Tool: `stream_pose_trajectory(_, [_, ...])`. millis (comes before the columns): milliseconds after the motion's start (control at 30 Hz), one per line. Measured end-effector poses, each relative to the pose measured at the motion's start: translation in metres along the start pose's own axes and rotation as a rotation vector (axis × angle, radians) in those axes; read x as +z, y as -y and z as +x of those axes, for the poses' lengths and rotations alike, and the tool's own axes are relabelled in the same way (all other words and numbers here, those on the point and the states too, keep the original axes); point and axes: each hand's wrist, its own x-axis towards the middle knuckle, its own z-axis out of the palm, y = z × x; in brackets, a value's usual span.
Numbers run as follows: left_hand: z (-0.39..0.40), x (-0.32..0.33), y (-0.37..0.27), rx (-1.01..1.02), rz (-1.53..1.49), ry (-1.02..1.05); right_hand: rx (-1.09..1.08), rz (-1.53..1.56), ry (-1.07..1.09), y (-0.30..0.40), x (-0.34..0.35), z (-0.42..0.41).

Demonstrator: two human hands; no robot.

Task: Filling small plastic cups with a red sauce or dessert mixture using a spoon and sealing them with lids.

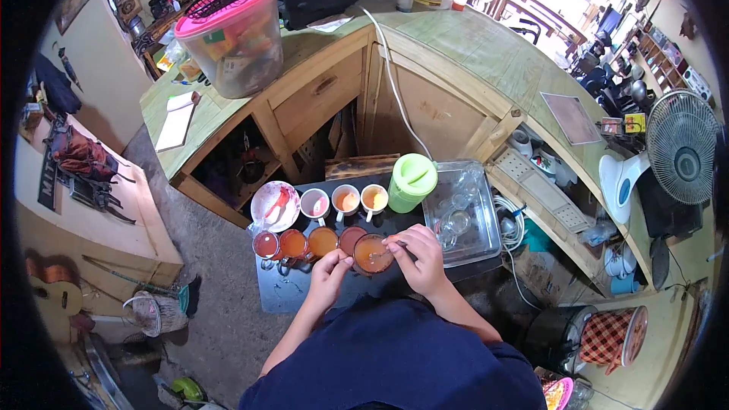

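Observation:
My left hand (pixel 330 270) grips the near left side of a glass mug (pixel 373 255) of cloudy orange liquid. Pinched in my right hand (pixel 420 256) is a metal spoon (pixel 401 244), its lower end dipping into that liquid. Beside this mug runs a row of glass mugs filled with red (pixel 266 245), orange-red (pixel 293 243), amber (pixel 323 241) and reddish-brown (pixel 352 238) drinks. Behind them stand white cups (pixel 315 203) with powder or residue inside, and a white bowl (pixel 263 213) holding a torn red sachet (pixel 279 202). A green lidded pitcher (pixel 409 188) stands at their right.
A clear plastic tray (pixel 490 228) holds upturned glasses on the right of the low black table (pixel 285 296). A wooden counter (pixel 438 40) curves around, bearing a pink-lidded tub (pixel 239 51) and a fan (pixel 680 148). A white cable (pixel 393 80) hangs down its front.

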Motion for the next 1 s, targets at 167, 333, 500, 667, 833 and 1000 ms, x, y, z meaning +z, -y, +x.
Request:
stream_pose_trajectory(167, [0.001, -0.001, 0.001, 0.02, 0.019, -0.006, 0.072, 0.155, -0.019, 0.004, 0.003, 0.004])
stream_pose_trajectory(333, [0.003, -0.001, 0.001, 0.037, 0.008, -0.007, -0.047, 0.006, -0.051, 0.002, 0.001, 0.011])
stream_pose_trajectory(500, [0.005, -0.003, 0.004, 0.026, 0.006, -0.007, 0.011, 0.03, 0.01, 0.0, -0.001, 0.007])
stream_pose_trajectory(667, [0.004, -0.003, -0.001, -0.055, 0.027, 0.008, 0.083, 0.169, -0.008, 0.0, 0.001, 0.008])
stream_pose_trajectory(833, [0.005, 0.0, 0.004, 0.041, 0.008, -0.017, -0.025, 0.001, -0.001, -0.003, -0.001, 0.011])
stream_pose_trajectory(1000, [0.004, 0.001, 0.003, 0.002, 0.012, -0.014, 0.074, 0.106, 0.023, -0.004, -0.002, 0.007])
